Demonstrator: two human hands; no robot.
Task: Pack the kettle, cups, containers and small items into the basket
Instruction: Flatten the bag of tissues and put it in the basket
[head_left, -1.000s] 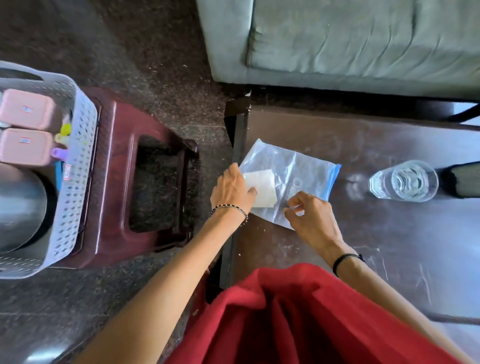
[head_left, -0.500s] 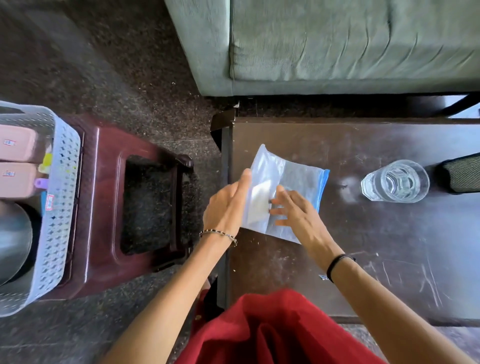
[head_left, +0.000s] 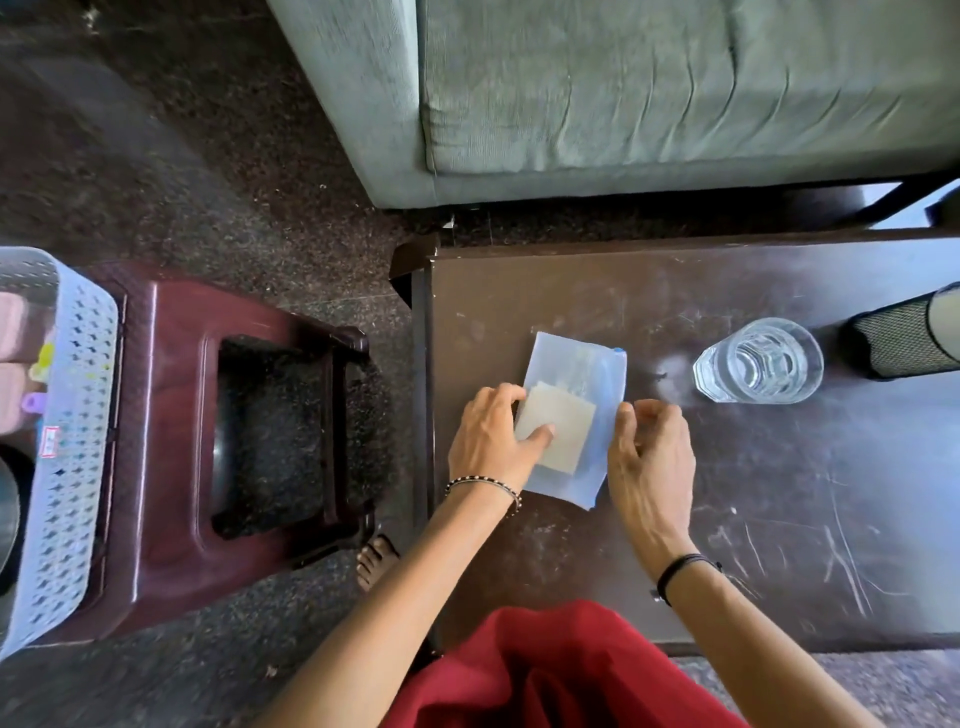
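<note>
Head view: plastic bag (head_left: 587, 364) partly under left hand (head_left: 493, 441)

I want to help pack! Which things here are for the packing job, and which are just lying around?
For the job: plastic bag with white square, pinched by the left hand; right hand beside it; glass; basket; pink containers.

Just lying about: stool under the basket; sofa; table; black mesh holder, perhaps.

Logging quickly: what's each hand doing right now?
Left hand: grips flat white square pad against clear blue plastic bag.
Right hand: curled beside the bag; hold cannot be told.
</note>
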